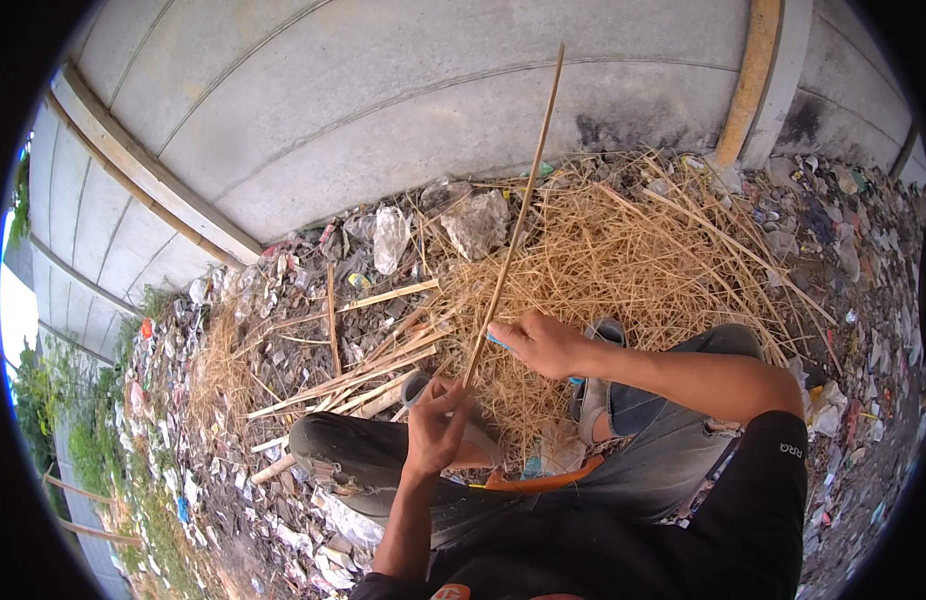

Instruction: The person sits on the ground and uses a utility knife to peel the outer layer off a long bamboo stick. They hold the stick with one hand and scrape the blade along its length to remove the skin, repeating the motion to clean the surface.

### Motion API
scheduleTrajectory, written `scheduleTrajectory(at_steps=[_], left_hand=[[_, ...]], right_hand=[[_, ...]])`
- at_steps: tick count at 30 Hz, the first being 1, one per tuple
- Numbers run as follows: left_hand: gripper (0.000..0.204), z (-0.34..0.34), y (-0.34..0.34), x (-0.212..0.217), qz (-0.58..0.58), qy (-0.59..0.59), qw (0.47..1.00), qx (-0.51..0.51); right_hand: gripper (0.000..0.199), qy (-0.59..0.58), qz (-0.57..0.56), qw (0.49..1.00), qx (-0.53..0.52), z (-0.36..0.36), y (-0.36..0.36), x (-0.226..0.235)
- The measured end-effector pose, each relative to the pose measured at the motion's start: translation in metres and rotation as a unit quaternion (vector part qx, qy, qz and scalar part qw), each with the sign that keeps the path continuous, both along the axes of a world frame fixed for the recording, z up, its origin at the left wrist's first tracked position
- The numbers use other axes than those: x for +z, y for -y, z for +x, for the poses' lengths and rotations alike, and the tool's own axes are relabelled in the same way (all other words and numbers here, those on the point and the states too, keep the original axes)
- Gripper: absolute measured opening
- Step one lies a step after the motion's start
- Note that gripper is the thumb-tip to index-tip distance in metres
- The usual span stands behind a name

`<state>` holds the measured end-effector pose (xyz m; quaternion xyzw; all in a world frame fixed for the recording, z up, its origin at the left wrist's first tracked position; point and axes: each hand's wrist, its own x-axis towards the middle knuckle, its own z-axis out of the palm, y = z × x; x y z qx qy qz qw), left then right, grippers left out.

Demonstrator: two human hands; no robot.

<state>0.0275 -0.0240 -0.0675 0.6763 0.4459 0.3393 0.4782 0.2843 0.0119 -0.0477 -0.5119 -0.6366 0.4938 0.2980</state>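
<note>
Setting, left to right: green leafy weeds (93, 440) at the far left; uneven dark ground (198, 470) strewn with pale and coloured litter; a grey concrete panel wall (383, 110) running behind. Straight, pale split-bamboo strips (358, 385) lie loosely beside the left knee. Centre to right: a broad heap of tangled straw-coloured shavings (623, 250); an upright yellow-brown wooden post (749, 80) against the wall.

Hands: left hand (438, 420) closed, thumb and fingers pinching the lower end of a long, thin brown bamboo strip (529, 190), which slants up and rightward above the shavings. Right hand (543, 345) just right of that strip, fingers curled around a small blue object (496, 338), mostly hidden; kind cannot be told.
</note>
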Motion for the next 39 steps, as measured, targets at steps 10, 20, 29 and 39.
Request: scheduleTrajectory(at_steps=[10, 20, 29, 39], left_hand=[[0.022, 0.002, 0.000, 0.002, 0.043, 0.051, 0.998, 0.002], [0.036, 0.005, -0.001, 0.010, 0.177, -0.070, 0.982, -0.002], [0.034, 0.014, -0.004, 0.015, 0.179, -0.084, 0.980, 0.018], [0.034, 0.007, 0.003, 0.004, 0.133, -0.045, 0.990, 0.017]], right_hand=[[0.065, 0.104, 0.081, 0.991, 0.003, 0.013, -0.010, 0.024], [0.067, 0.282, 0.190, 0.936, -0.094, 0.035, -0.013, 0.046], [0.068, 0.197, 0.222, 0.953, -0.069, 0.008, -0.008, 0.037], [0.064, -0.049, -0.007, 0.999, 0.017, 0.006, -0.010, 0.014]])
